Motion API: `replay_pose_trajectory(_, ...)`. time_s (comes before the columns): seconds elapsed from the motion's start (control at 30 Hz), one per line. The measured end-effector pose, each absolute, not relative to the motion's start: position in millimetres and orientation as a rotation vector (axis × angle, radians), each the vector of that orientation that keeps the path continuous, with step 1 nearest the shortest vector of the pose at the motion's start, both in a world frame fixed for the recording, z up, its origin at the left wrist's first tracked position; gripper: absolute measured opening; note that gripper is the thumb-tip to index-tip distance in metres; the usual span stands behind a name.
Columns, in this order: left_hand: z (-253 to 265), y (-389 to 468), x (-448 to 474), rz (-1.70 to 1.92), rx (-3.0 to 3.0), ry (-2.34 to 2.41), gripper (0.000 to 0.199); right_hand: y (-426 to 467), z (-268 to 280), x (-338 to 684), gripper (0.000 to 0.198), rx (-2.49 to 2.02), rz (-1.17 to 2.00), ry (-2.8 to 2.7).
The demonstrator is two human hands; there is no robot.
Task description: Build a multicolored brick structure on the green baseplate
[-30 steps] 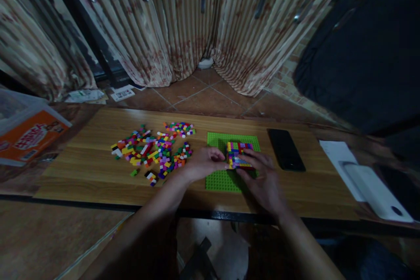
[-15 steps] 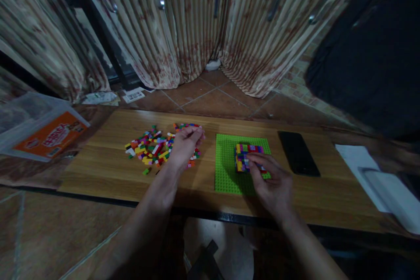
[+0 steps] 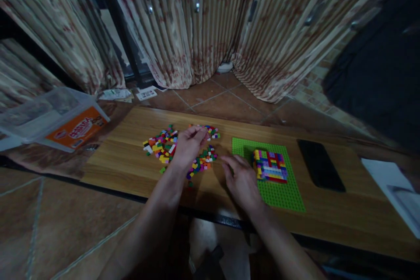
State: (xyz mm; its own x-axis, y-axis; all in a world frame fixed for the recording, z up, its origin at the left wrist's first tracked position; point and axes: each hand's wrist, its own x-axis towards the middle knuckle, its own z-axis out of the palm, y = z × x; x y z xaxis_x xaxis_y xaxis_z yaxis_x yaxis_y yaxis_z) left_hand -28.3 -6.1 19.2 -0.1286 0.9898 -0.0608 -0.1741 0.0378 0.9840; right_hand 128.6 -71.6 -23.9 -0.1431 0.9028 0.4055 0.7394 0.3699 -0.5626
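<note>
My left hand (image 3: pixel 189 145) hovers over the pile of small coloured toy bricks (image 3: pixel 164 144), its thumb and fingers pinched together. Whatever may be between those fingertips is too small to make out. To its right, my right hand (image 3: pixel 242 180) is above the wooden table, with thumb and index finger slightly apart and pointing at the pile; I see nothing held there. A block built of many coloured bricks (image 3: pixel 271 166) sits on the green studded baseplate (image 3: pixel 285 199), just right of that hand. My right hand and wrist cover the plate's near left part.
A black phone (image 3: pixel 320 165) lies on the table (image 3: pixel 121 148) right of the baseplate, with white sheets (image 3: pixel 390 183) farther right. A clear plastic box with an orange label (image 3: pixel 77 127) stands at the left end. Striped curtains (image 3: pixel 210 35) hang behind the table.
My right hand has left the brick block and moved left, off the baseplate toward the pile. My left hand stays over the loose bricks. The camera view has turned somewhat left.
</note>
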Motion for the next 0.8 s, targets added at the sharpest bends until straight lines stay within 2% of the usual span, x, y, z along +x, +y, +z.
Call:
replay_pose_trajectory(0.17, 19, -7, -37, 1.261, 1.024, 1.249, 0.021, -54, -34, 115, 0.03, -1.476, 0.315, -1.961)
replay_pose_trajectory(0.4, 9, -8, -44, 1.159, 1.189, 1.226, 0.019, -43, -45, 108, 0.024, -1.467, 0.303, -1.965)
replay_pose_trajectory(0.6, 3, -12, -42, 0.944, 1.382, 1.219, 0.017, -54, -28, 111, 0.021, -1.415, 0.468, -1.794)
replay_pose_trajectory(0.8, 13, -24, -25, 0.744, 1.151, 1.028, 0.036, -68, -11, 122, 0.017, -1.267, 0.573, -1.511)
